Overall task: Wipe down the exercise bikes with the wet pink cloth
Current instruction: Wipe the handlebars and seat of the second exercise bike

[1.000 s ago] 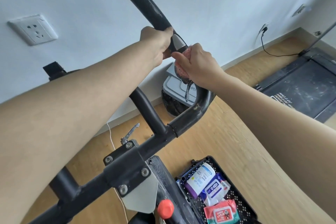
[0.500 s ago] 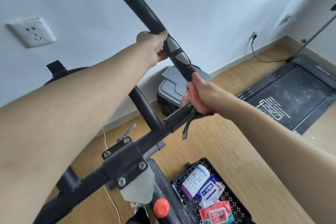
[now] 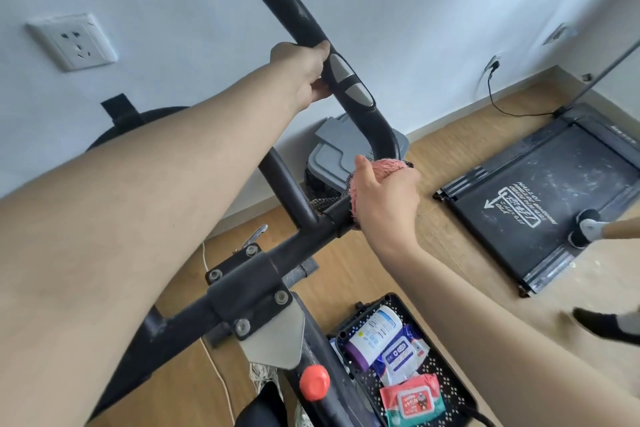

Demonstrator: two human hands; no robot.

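Note:
The black handlebar (image 3: 287, 7) of an exercise bike rises up the middle of the head view, with a silver pulse sensor (image 3: 348, 80) partway along it. My left hand (image 3: 306, 71) grips the bar just above that sensor. My right hand (image 3: 386, 199) holds the pink cloth (image 3: 388, 166) wrapped round the lower bend of the bar, close to the cross tube. Most of the cloth is hidden under my fingers. A red knob (image 3: 314, 382) sits on the bike's stem below.
A black basket (image 3: 453, 392) of wipe packs and a bottle stands on the wooden floor at the lower right. A grey bin (image 3: 332, 156) sits by the wall behind the bar. A treadmill (image 3: 554, 191) lies at the right, with another person's feet (image 3: 588, 227) near it.
My right hand has slid the cloth down the handlebar from beside my left hand, past the sensor, to the lower bend. The left hand has kept its grip. Feet have come into view at the right.

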